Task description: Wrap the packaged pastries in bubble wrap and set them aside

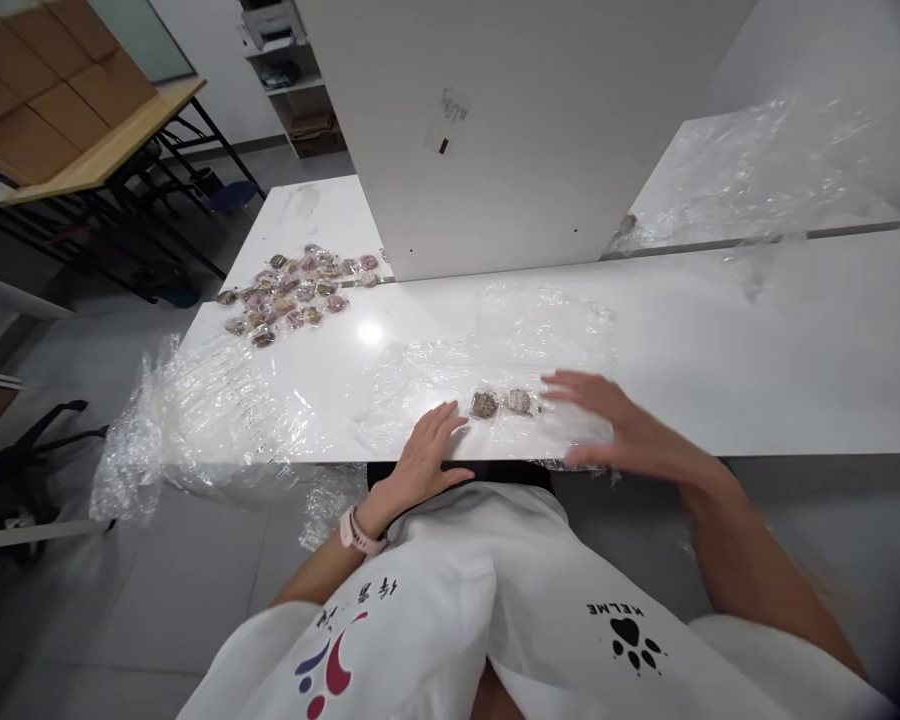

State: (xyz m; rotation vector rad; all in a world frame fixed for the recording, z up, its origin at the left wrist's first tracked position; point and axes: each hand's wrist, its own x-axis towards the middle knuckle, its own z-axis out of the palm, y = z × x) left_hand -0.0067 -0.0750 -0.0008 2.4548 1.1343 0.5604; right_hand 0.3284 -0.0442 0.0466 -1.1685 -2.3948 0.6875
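Note:
Two small, clear-wrapped pieces lie side by side near the table's front edge: a brown piece (484, 404) and a paler, whitish one (519, 401). They look like wrapped snacks, though the exact kind is unclear. Beneath them a sheet of clear plastic film (427, 375) spreads over the white table. My left hand (429, 455) rests at the front edge, just left of the brown piece, with fingers stretched and thumb apart. To the right of the whitish piece is my right hand (615, 420), slightly blurred, its fingers and thumb spread with nothing between them.
Many similar wrapped pieces (289, 290) are scattered at the table's left. Crumpled clear plastic (202, 420) hangs over the left front edge. A tall white panel (510, 130) stands behind the film. More plastic (772, 175) lies at the back right.

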